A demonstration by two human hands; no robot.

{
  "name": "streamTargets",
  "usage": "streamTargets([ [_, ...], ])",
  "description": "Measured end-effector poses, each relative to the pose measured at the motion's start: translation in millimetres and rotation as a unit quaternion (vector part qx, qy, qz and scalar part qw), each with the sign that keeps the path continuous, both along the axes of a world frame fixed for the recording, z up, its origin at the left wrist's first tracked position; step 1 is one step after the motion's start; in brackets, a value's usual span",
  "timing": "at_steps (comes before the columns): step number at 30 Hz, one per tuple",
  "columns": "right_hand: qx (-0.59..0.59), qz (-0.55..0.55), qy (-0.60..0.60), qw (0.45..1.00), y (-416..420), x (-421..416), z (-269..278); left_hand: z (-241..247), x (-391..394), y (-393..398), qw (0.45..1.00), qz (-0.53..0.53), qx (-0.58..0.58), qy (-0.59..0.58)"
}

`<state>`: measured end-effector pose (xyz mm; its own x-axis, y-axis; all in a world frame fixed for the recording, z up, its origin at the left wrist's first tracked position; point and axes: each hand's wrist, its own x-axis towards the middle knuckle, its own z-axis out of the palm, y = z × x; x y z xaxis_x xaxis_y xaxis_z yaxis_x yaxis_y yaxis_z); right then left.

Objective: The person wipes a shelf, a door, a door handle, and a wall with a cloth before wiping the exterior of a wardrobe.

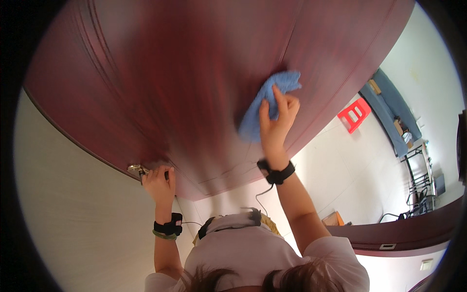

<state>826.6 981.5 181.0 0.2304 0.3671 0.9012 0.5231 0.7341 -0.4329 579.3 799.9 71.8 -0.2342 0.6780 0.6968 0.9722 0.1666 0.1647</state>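
A dark red wooden door (175, 91) with grooved panels fills the upper view. My right hand (279, 124) presses a blue cloth (253, 113) against the door's face, fingers spread over the fabric. The cloth is slightly blurred, and one corner sticks out past my fingers. Lower left, my left hand (159, 180) is closed around the door handle (141, 171), whose metal plate shows beside my fingers. Most of the handle is hidden under that hand. Both wrists wear black straps with cables.
Beyond the door's right edge, a red plastic stool (354, 114) stands on the pale tiled floor (339, 164). A blue-grey sofa (388, 109) with boxes lines the far wall. Black folding chairs (419, 189) stand near a table. A dark door frame (394, 231) curves at lower right.
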Motion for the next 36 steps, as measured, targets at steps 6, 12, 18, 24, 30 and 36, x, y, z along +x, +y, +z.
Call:
streamTargets([
  [6,0.049,-0.055,-0.049,0.996,10,2,23,3,2,-2,1.000,-0.002,0.005,-0.010],
  [12,0.041,-0.019,-0.041,0.998,12,0,30,2,0,-4,1.000,0.014,-0.021,-0.011],
  [18,-0.038,0.017,-0.026,0.999,1,12,-64,0,-1,-1,1.000,-0.004,0.010,-0.019],
  [24,-0.013,0.034,-0.143,0.989,-7,9,-92,4,1,-3,1.000,0.013,0.000,-0.002],
  [30,0.029,0.078,-0.204,0.975,-22,-26,-95,6,2,-2,1.000,0.020,-0.006,-0.011],
  [36,0.038,0.060,-0.229,0.971,-26,-26,-80,3,1,-2,0.999,0.016,0.017,-0.028],
])
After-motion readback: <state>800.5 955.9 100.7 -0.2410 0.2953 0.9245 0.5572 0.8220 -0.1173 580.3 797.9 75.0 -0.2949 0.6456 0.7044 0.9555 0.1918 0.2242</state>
